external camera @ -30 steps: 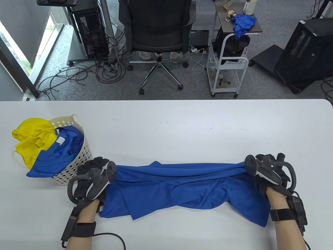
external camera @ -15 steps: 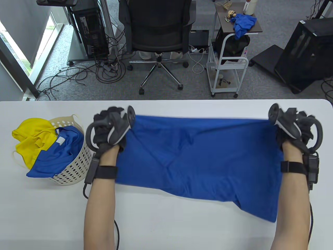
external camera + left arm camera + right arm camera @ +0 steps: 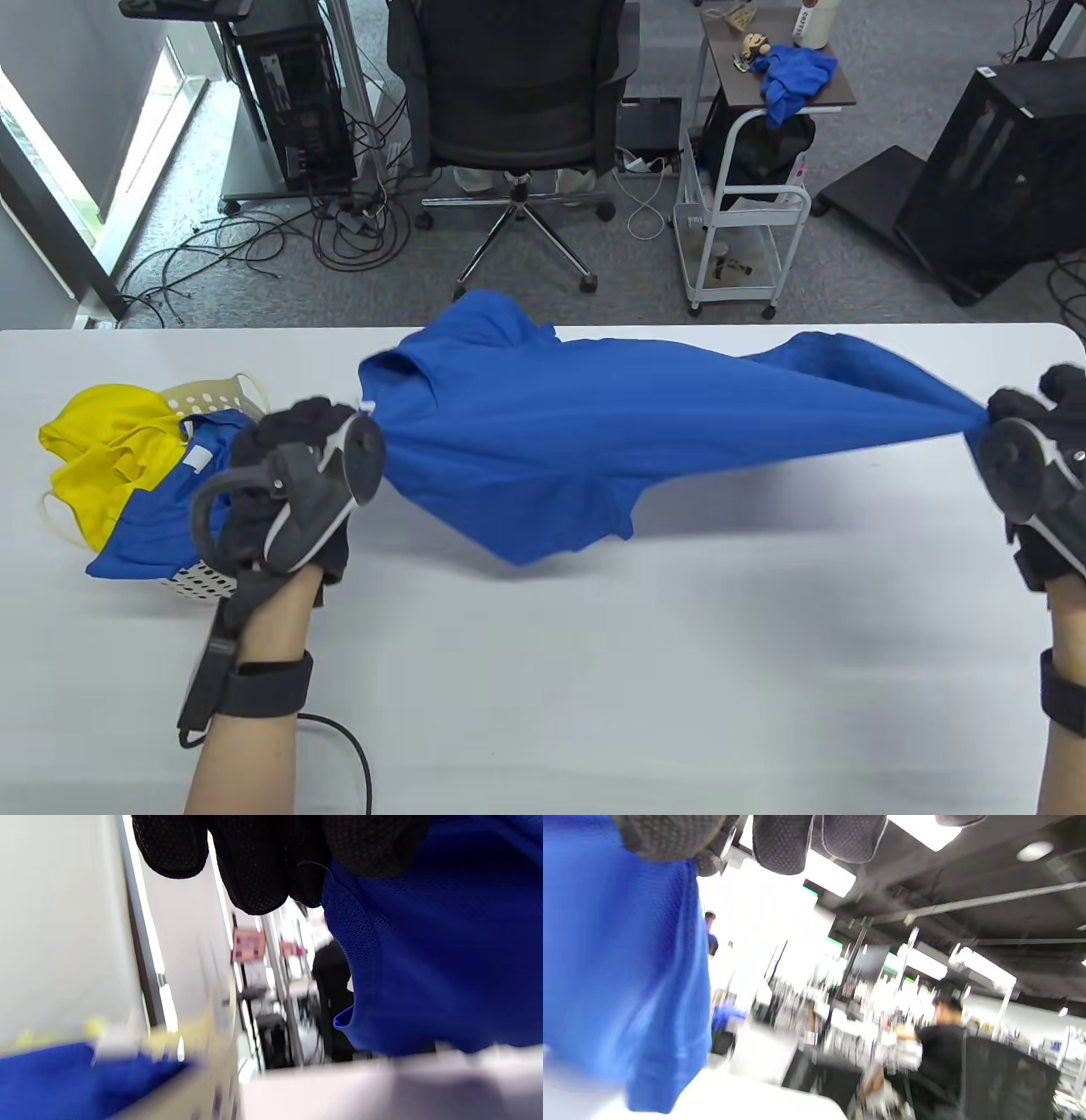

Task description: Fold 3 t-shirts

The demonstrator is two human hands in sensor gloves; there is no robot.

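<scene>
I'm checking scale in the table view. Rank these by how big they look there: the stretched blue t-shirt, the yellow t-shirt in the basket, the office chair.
1. Stretched blue t-shirt, nearest the camera.
2. Office chair, farther off, so possibly understated.
3. Yellow t-shirt, partly hidden in the basket.

The blue shirt (image 3: 543,424), spread flat between the hands half a second ago, now billows up off the worktop (image 3: 594,679), its far edge flung past the back rim. The left hand (image 3: 288,501) sits nearer the basket (image 3: 212,399) than before. The right hand (image 3: 1039,484) is further out at the edge. Both seem to keep their grip; the wrist views are blurred.
</scene>
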